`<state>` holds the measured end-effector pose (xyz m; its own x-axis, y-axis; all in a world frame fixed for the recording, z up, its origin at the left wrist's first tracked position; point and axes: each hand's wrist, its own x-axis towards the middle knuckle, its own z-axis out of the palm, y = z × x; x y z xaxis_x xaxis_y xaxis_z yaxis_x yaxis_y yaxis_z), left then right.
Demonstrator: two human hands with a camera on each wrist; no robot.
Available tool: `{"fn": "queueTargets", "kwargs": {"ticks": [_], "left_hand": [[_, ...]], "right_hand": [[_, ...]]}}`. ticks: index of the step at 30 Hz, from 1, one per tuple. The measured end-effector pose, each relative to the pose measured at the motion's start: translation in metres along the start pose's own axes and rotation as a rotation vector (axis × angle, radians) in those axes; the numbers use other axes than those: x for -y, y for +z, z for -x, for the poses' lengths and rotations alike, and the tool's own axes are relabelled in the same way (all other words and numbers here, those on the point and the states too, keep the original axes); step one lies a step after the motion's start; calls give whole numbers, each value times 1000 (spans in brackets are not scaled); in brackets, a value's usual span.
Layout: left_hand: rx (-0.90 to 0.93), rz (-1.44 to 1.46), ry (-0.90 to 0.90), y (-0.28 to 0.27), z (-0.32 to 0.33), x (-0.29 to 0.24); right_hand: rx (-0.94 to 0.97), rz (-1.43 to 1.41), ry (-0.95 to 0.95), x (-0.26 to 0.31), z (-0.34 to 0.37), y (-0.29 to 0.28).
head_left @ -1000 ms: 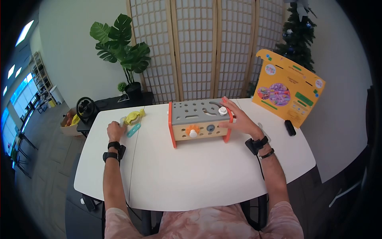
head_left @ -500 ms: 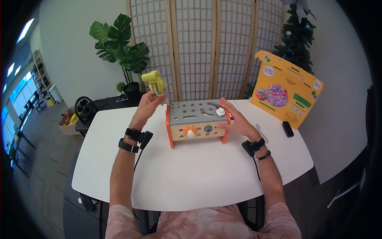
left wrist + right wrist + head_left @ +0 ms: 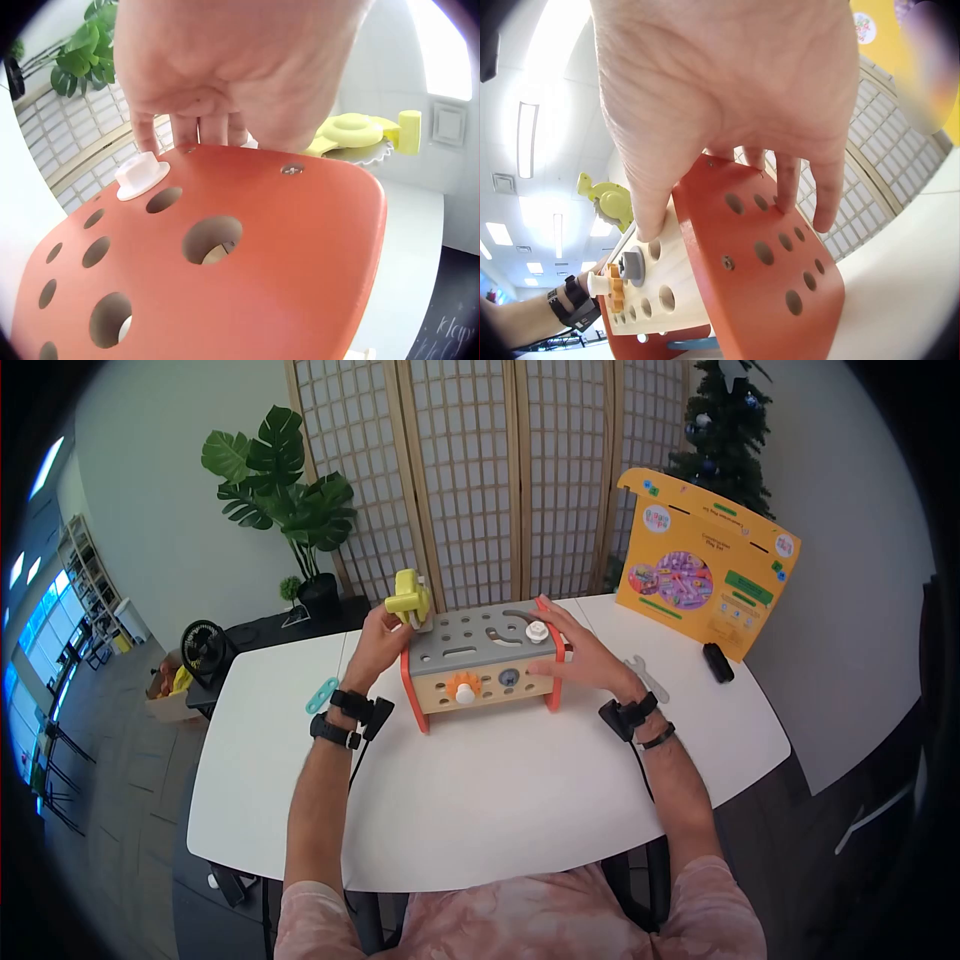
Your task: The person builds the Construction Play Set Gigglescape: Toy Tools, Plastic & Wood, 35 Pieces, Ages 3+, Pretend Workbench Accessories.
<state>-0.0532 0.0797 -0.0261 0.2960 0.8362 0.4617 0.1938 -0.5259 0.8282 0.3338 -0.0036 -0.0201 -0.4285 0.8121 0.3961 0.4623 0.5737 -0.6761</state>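
Observation:
A toy workbench (image 3: pixel 490 647) with a grey perforated top, wooden front and red ends stands mid-table. My left hand (image 3: pixel 378 645) grips a yellow toy circular saw (image 3: pixel 408 598) at the left end of the bench top. In the left wrist view, the saw's toothed blade (image 3: pixel 367 155) shows past the red end panel (image 3: pixel 300 232). My right hand (image 3: pixel 592 658) holds the bench's right end, thumb (image 3: pixel 651 206) on the front and fingers over the red side. An orange gear (image 3: pixel 463 685) and grey nut (image 3: pixel 509 677) sit on the front; a white bolt (image 3: pixel 537 631) sits on top.
A teal strip with holes (image 3: pixel 322 696) lies left of my left wrist. Beyond my right wrist are a grey toy wrench (image 3: pixel 650 682) and a small black object (image 3: pixel 718 663). The yellow box (image 3: pixel 710 565) stands at the back right. A plant (image 3: pixel 290 495) rises behind the table.
My left hand has lifted the yellow toy saw from the table's left side and brought it right, then down to the bench's left end. My right hand stays on the bench.

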Motion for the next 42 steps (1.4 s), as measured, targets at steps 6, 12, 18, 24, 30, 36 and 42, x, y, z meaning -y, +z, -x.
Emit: {"fn": "queueTargets", "kwargs": {"ticks": [6,12,18,24,30,36,42], "left_hand": [[-6,-43,86,0,1,0],[3,-181,43,-2,3,-15],[82,-239,-47,-18,4,-36],[-52,-446,-184,-84,57,-23],[-31,-1049,-530,-139,126,22],[-46,-1131,-759,-139,133,25],[-79,-1064,-715,-136,124,28]], "right_hand": [[-6,1,-27,2,0,0],[0,1,-26,-6,-1,2],[13,-16,-6,-4,-2,-2],[19,-40,0,-5,-1,2],[10,-17,19,1,0,1],[13,-34,16,0,-1,1],[18,-57,31,-5,-2,1]]}}
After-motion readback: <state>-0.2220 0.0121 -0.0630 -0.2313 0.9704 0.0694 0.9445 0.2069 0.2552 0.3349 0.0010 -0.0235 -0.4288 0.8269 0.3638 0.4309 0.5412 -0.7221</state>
